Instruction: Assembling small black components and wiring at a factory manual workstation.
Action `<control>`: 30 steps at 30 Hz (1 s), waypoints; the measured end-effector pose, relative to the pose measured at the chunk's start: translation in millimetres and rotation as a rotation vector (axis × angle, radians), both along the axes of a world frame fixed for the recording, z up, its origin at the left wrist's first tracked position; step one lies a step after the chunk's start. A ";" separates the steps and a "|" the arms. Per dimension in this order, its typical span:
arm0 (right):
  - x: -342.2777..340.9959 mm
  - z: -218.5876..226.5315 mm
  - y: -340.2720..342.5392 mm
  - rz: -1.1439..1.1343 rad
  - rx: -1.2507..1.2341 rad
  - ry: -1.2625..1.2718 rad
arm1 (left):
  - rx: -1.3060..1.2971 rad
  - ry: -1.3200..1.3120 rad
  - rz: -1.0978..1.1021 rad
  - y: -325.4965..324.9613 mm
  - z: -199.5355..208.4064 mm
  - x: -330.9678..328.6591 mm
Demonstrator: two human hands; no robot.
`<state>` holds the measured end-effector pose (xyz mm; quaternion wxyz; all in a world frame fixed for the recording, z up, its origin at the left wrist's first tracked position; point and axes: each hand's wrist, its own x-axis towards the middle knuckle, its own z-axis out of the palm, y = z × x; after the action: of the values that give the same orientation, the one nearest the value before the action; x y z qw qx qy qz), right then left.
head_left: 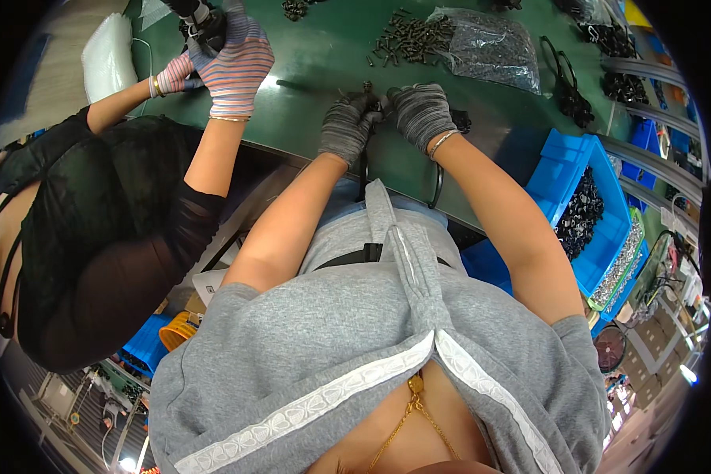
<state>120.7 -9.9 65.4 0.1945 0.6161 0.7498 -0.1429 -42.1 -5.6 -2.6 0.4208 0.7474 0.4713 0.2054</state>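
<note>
My left hand [346,125], in a grey knitted glove, is closed around a small dark part [377,114] at the near edge of the green table. My right hand [421,112], gloved alike, is closed with its fingertips against the right side of that part. The part's shape is mostly hidden by the gloves. A small screw-like piece [367,85] shows just beyond my left fingertips. Black cable [438,186] hangs over the table edge below my hands; whether it joins the part, I cannot tell. Another small black part [461,121] lies beside my right wrist.
Loose dark screws [411,39] lie beside a clear plastic bag [494,54] on the green table [316,55]. Black cabled parts [574,103] rest to the right. A blue bin [561,154] holds black pieces. At the left, a co-worker's striped gloved hand [241,67] holds a black assembly [204,30].
</note>
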 end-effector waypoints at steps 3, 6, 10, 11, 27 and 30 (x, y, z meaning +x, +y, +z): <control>2.4 3.1 4.6 -0.012 -0.113 0.011 | -0.007 -0.035 -0.007 -0.6 3.5 -1.3; 8.7 5.6 2.7 0.032 0.025 0.057 | 0.016 -0.038 -0.005 1.2 -3.1 -1.5; 11.6 -7.8 0.0 0.178 0.138 0.114 | 0.096 -0.004 -0.002 3.4 -15.5 1.2; 10.1 -8.0 0.0 0.146 0.170 0.157 | 0.094 -0.002 0.000 4.9 -17.6 0.6; 2.6 -66.0 82.6 -0.071 0.245 0.088 | -0.034 -0.052 0.000 3.1 -1.8 -1.2; -3.1 -28.6 85.7 -0.227 0.020 0.153 | -0.070 -0.050 0.014 3.6 -3.9 -4.3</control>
<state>117.7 75.8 36.7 0.1131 0.6862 0.6892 -0.2032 -46.4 -2.0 -6.5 0.4569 0.7235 0.4729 0.2104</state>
